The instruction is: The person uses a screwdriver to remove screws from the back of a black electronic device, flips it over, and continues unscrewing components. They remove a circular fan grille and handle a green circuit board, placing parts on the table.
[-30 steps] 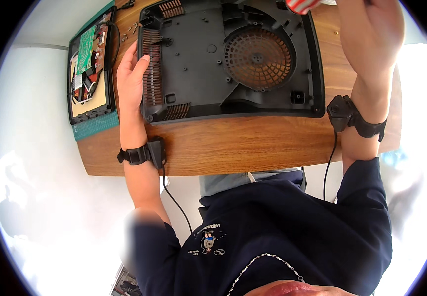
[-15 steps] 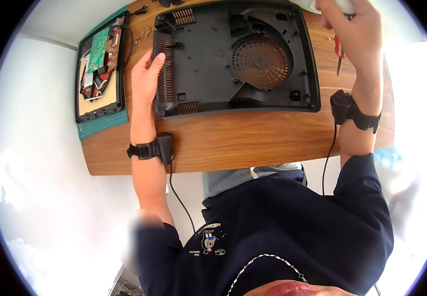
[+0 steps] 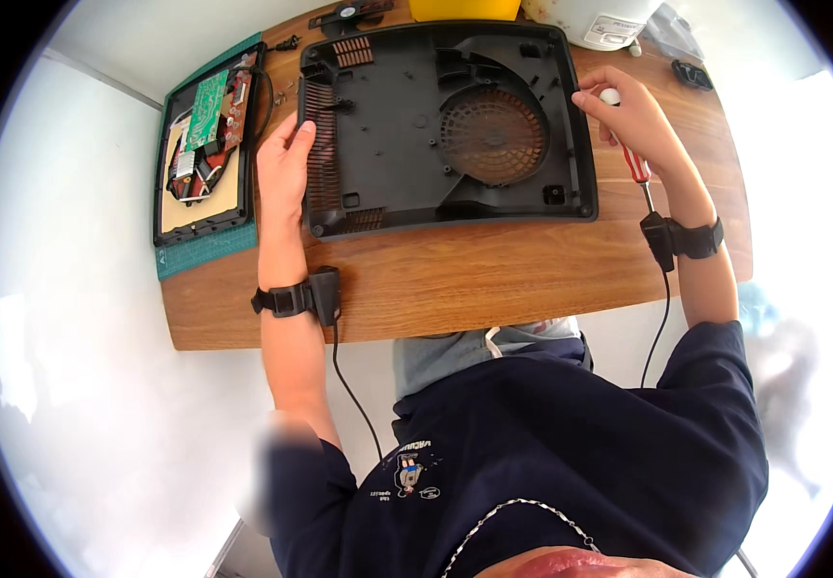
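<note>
A black plastic housing (image 3: 397,164) with slotted vents and a round grille lies open side up on the wooden table. My left hand (image 3: 285,169) grips its left edge, thumb over the vent slots and the other fingers mostly hidden outside. At the right edge is my right hand (image 3: 633,120), fingertips at the housing's rim. A screwdriver (image 3: 637,168) with a red handle and pale end runs under that hand, its shaft pointing toward my wrist. It appears held within the curled fingers, which partly hide it.
To the left, a black-framed panel (image 3: 158,214) carrying a green circuit board (image 3: 208,111) rests on a green cutting mat (image 3: 207,252). Small screws (image 3: 282,98) lie beside it. Along the back are a yellow container (image 3: 465,10), a white container (image 3: 585,19) and a small black part (image 3: 691,75).
My right hand has come down from the far right to the housing's right edge, and the screwdriver has shifted nearer me. My left hand stays on the left edge. The view has shifted slightly.
</note>
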Available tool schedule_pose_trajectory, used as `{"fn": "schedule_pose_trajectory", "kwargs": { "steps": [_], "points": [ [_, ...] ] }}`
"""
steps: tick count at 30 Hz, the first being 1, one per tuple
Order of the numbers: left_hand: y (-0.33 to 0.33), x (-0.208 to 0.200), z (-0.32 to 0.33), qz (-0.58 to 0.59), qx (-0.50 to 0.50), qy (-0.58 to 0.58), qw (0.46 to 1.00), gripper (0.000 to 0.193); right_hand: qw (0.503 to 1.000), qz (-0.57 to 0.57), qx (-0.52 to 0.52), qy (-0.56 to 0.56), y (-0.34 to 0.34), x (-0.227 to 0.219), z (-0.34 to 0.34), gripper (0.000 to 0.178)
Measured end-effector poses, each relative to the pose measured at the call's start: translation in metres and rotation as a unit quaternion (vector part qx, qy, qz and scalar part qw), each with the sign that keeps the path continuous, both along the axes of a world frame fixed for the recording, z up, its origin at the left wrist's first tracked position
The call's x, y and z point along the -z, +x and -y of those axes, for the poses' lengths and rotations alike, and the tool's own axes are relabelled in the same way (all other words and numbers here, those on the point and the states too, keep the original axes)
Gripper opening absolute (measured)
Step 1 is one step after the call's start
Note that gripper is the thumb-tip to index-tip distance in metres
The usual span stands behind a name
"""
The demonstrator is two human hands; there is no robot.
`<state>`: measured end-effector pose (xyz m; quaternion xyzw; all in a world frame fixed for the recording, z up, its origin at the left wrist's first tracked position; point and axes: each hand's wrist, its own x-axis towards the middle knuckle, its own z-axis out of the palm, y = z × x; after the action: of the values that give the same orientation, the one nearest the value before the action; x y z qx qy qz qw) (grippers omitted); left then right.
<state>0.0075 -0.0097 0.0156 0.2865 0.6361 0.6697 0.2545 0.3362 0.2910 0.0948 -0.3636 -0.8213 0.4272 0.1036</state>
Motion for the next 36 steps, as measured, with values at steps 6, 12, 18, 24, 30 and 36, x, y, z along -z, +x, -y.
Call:
{"fn": "schedule_pose_trajectory", "kwargs": {
  "steps": [6,12,18,24,30,36],
  "points": [
    [0.005,-0.024,0.006,-0.049,-0.041,0.072,0.995,0.039,0.998,-0.037,-0.026,-0.046,0.008,-0.002,0.013,0.04],
    [0.018,-0.032,0.001,-0.109,-0.065,0.129,0.984,0.04,0.996,-0.052,-0.036,-0.069,0.007,-0.008,0.025,0.033],
    [0.013,-0.031,0.002,-0.087,-0.108,0.221,0.965,0.041,0.995,-0.094,-0.019,-0.028,0.007,-0.031,0.045,0.033],
    [0.01,-0.033,0.007,-0.068,-0.115,0.267,0.954,0.045,0.998,-0.015,-0.025,0.062,0.012,-0.037,0.05,0.038],
    [0.004,-0.024,0.008,-0.191,-0.179,0.14,0.955,0.034,0.946,-0.111,-0.108,0.284,0.023,-0.016,0.031,0.032],
    [-0.012,0.001,0.016,-0.408,-0.128,0.035,0.903,0.018,0.912,-0.12,-0.202,0.337,0.031,-0.01,0.022,0.043]
  ]
}}
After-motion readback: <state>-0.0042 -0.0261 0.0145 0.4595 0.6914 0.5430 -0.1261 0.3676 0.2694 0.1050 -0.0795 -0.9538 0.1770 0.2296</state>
